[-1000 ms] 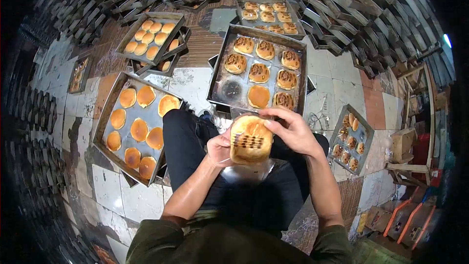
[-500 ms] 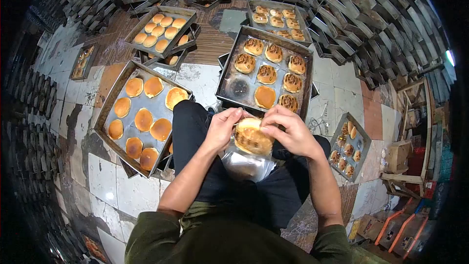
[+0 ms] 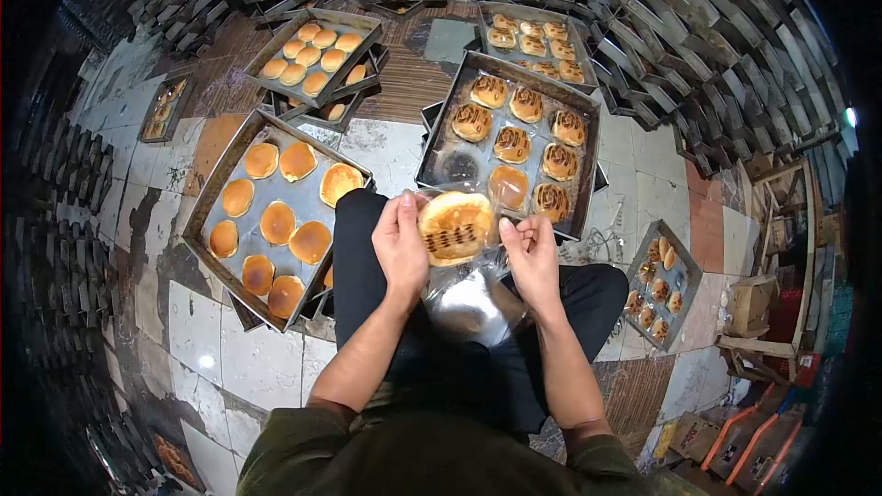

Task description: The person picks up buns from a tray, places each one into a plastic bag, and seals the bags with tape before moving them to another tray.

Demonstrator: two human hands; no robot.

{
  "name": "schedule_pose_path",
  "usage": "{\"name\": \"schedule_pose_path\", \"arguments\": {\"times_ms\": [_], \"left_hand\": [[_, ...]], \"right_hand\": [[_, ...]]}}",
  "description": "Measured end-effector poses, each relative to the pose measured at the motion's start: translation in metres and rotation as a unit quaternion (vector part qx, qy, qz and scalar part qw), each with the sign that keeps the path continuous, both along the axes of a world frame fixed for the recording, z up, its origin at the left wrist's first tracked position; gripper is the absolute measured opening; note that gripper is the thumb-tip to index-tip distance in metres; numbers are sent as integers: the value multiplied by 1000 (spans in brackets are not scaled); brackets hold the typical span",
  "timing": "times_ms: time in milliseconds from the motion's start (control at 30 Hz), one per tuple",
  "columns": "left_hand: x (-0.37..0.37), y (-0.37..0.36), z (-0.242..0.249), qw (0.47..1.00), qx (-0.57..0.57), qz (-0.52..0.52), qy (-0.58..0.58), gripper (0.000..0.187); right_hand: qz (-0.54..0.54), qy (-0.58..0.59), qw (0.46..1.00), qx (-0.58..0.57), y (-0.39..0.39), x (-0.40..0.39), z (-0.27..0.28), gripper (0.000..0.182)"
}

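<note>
A round bun [image 3: 457, 228] with dark printed marks sits inside a clear plastic bag [image 3: 489, 202] above my lap. My left hand [image 3: 401, 243] is closed on the bagged bun's left side, thumb along its edge. On the other side, my right hand [image 3: 533, 257] pinches the bag's edge with curled fingers. Below them, a pile of clear plastic bags [image 3: 469, 308] lies between my legs. Directly ahead stands a tray [image 3: 459, 165] of buns, most with dark stripes and apparently wrapped. To the left, another tray [image 3: 213, 253] carries plain brown buns.
Farther back are a stacked tray of plain buns [image 3: 363, 44] and a tray of striped buns [image 3: 579, 32]. A smaller tray [image 3: 691, 277] lies at right, near a wooden rack [image 3: 763, 347]. Tall stacks of metal trays [image 3: 726, 55] surround the tiled floor.
The bun has turned to show its face and moved slightly up and left. My right hand has moved down off its top to the bag's edge at the right.
</note>
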State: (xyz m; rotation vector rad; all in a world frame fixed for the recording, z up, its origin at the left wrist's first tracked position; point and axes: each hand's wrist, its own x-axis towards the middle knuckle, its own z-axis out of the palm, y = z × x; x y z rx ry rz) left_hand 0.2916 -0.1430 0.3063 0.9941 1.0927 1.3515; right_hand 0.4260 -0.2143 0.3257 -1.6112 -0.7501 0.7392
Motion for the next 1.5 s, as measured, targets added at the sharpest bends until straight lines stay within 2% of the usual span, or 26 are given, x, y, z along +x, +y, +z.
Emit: {"name": "schedule_pose_path", "arguments": {"times_ms": [67, 133, 167, 200, 267, 300, 333, 400, 467, 500, 533, 600, 633, 700, 800, 867, 933, 1000, 1133, 1200, 1267, 1300, 1333, 1400, 1433, 1500], "left_hand": [[-2, 5, -12, 1000, -14, -10, -17, 27], [0, 8, -17, 997, -34, -64, 21, 28], [1, 11, -13, 994, -31, -66, 85, 29], [2, 19, -23, 993, -35, -66, 87, 29], [5, 41, -41, 972, -82, -205, 84, 29], [10, 43, -40, 953, -172, -242, 54, 28], [18, 42, -41, 946, -200, -241, 81, 29], [22, 39, -44, 962, -44, -165, 214, 35], [18, 32, -18, 943, -176, -277, 61, 36], [24, 24, -21, 943, -74, -298, 130, 37], [26, 20, -15, 925, -29, -328, 191, 34], [31, 30, -10, 850, 146, -295, 410, 29], [34, 37, -12, 850, 147, -297, 409, 29], [38, 53, -23, 805, 234, -310, 448, 20], [55, 92, -59, 796, 204, -247, 513, 19], [61, 133, -87, 771, 159, -285, 546, 20], [72, 163, -129, 748, 102, -286, 591, 21], [72, 187, -159, 705, 34, -282, 649, 23], [65, 200, -172, 666, 36, -278, 691, 23], [68, 209, -168, 666, 25, -272, 694, 24], [71, 212, -146, 701, -23, -273, 658, 29], [76, 207, -135, 742, 10, -255, 619, 37], [86, 209, -156, 776, -4, -320, 543, 51], [105, 167, -141, 703, 89, -376, 597, 74], [111, 157, -152, 705, 38, -389, 592, 82], [130, 150, -178, 697, -50, -387, 602, 97]], "right_hand": [[4, 8, 1000, 2, -1, 6, -18, 28], [134, 10, 989, -60, -5, 16, -20, 33], [169, 54, 984, -29, -6, 15, -15, 33], [169, 57, 983, -32, -9, 19, -12, 33], [241, 324, 907, 116, -12, 30, -7, 28], [257, 341, 886, 183, -8, 31, -3, 24], [257, 341, 886, 182, -3, 32, -3, 24], [195, 434, 857, 200, 6, 32, -4, 32], [168, 424, 870, 189, 12, 33, -11, 32], [154, 386, 892, 175, 16, 32, -14, 31], [140, 348, 913, 159, 18, 32, -19, 31], [121, 348, 919, 142, 26, 33, -29, 28], [112, 316, 933, 132, 31, 33, -33, 25], [99, 294, 941, 137, 41, 40, -44, 20], [85, 316, 940, 95, 47, 53, -57, 19], [58, 294, 951, 70, 48, 60, -65, 17], [-51, 346, 937, 27, 47, 70, -84, 16], [-78, 351, 933, 28, 45, 84, -94, 17], [-135, 328, 935, -21, 29, 118, -111, 21], [-86, 254, 958, -105, 14, 140, -118, 22], [-38, 164, 975, -144, 3, 162, -109, 23], [-18, 148, 975, -162, 0, 169, -104, 23], [4, 131, 975, -181, -3, 175, -100, 22], [43, 109, 975, -190, -8, 183, -101, 22], [86, 88, 972, -202, -11, 187, -101, 22], [78, 64, 976, -195, -25, 197, -87, 22]]}}
